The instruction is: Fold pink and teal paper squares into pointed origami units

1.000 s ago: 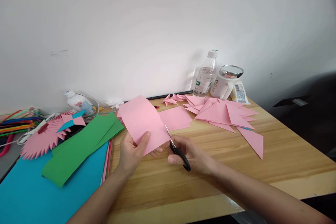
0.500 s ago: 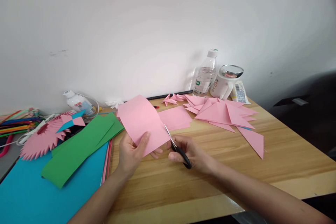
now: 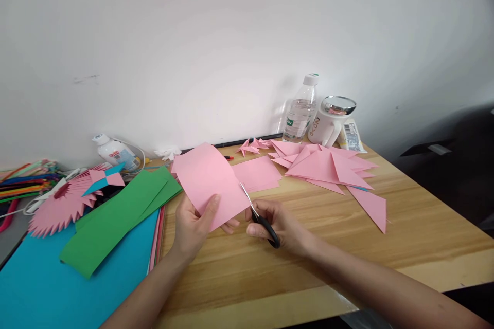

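Note:
Above the wooden desk, my left hand point(image 3: 196, 223) grips a curved pink sheet of paper point(image 3: 210, 180) by its lower edge, thumb on top and fingers underneath. My right hand point(image 3: 276, 223) is closed around the black handles of a pair of scissors point(image 3: 266, 226). The scissors' metal blades lie along the right edge of the sheet, their tips pointing up and away from me. Whether the blades grip the paper I cannot tell. Behind the held sheet, flat pink rectangles point(image 3: 260, 172) rest on the desk.
To the right lie folded pink triangles point(image 3: 324, 164), with a water bottle point(image 3: 301, 110) and a white mug point(image 3: 330, 121) behind them. Green paper strips point(image 3: 116, 221) lie over blue sheets point(image 3: 108, 293) on the left, beside a pleated pink paper piece point(image 3: 62, 211). A wall stands behind.
Both hands, the pink sheet and the scissors hold almost the same position. The whole view has shifted very slightly.

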Demonstrator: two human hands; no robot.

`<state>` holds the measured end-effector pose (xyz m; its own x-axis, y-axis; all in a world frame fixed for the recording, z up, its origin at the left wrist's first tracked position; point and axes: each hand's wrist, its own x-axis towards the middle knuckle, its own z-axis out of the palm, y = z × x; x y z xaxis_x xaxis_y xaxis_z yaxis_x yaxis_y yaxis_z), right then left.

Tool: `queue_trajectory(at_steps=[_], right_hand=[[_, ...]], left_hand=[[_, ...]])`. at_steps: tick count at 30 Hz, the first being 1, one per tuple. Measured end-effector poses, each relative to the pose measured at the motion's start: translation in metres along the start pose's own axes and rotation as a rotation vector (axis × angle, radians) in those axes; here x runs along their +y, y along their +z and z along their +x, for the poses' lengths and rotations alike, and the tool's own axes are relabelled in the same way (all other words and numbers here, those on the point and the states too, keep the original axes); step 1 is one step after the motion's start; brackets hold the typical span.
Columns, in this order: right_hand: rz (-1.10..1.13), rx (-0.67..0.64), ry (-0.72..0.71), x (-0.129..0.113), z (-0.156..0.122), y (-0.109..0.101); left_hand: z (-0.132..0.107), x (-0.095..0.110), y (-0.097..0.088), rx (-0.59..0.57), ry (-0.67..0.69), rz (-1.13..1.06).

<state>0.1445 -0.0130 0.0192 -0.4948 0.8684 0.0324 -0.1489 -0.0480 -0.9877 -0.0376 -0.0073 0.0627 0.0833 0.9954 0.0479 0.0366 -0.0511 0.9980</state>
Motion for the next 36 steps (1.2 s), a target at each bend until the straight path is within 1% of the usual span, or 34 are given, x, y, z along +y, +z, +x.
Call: queue_trajectory(at_steps=[8,13,16,19,23,33,36], right_hand=[[0.018,0.003,0.006,0.000,0.000,0.002],[0.034,-0.005,-0.032,-0.004,0.001,0.004],[0.035,-0.002,-0.030,-0.005,0.001,0.004],[0.032,-0.011,-0.047,-0.005,0.001,0.004],[0.060,-0.016,-0.089,-0.006,0.001,0.005],[0.061,0.000,-0.034,-0.002,0.000,0.004],[0.056,0.006,-0.044,-0.001,0.000,0.003]], left_hand=[[-0.001,0.002,0.002,0.003,-0.015,0.000],[-0.003,-0.004,0.002,0.011,-0.037,0.012],[-0.003,-0.007,0.001,-0.010,-0.060,0.013],[-0.003,-0.008,0.002,-0.017,-0.071,0.009],[-0.003,-0.007,0.003,0.007,-0.061,0.003],[-0.003,-0.006,0.003,-0.003,-0.062,-0.001],[-0.004,-0.004,0.005,-0.002,-0.052,-0.012]])
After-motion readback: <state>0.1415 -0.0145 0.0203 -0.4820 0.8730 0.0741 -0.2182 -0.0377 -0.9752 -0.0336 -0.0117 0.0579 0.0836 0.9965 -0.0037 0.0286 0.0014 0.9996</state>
